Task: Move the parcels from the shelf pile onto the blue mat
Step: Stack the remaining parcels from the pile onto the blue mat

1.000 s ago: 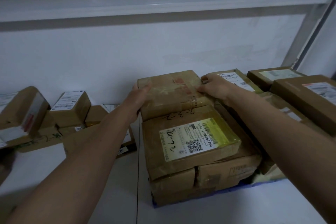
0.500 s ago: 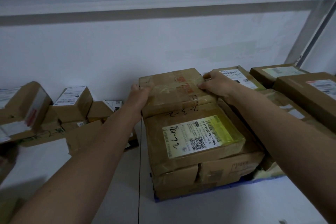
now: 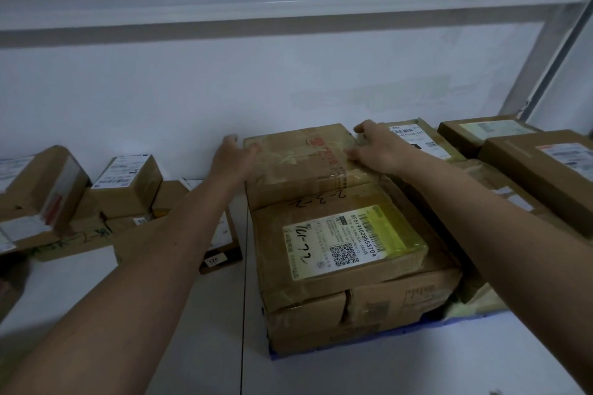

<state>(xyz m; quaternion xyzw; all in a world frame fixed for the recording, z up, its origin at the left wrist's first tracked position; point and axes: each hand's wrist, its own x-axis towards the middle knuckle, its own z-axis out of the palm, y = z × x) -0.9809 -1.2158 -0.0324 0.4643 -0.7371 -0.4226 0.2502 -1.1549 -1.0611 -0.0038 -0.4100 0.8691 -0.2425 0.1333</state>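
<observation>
My left hand (image 3: 232,160) is spread loose, its grip released, just touching the left edge of the rear parcel (image 3: 305,160). My right hand (image 3: 373,151) rests curled over that parcel's right corner, grasping it lightly. The parcel lies between my hands on the stack over the blue mat (image 3: 465,314), behind the labelled parcel (image 3: 346,240). With only one side held, a pull could twist it and drag the parcel below forward, tipping the stack.
</observation>
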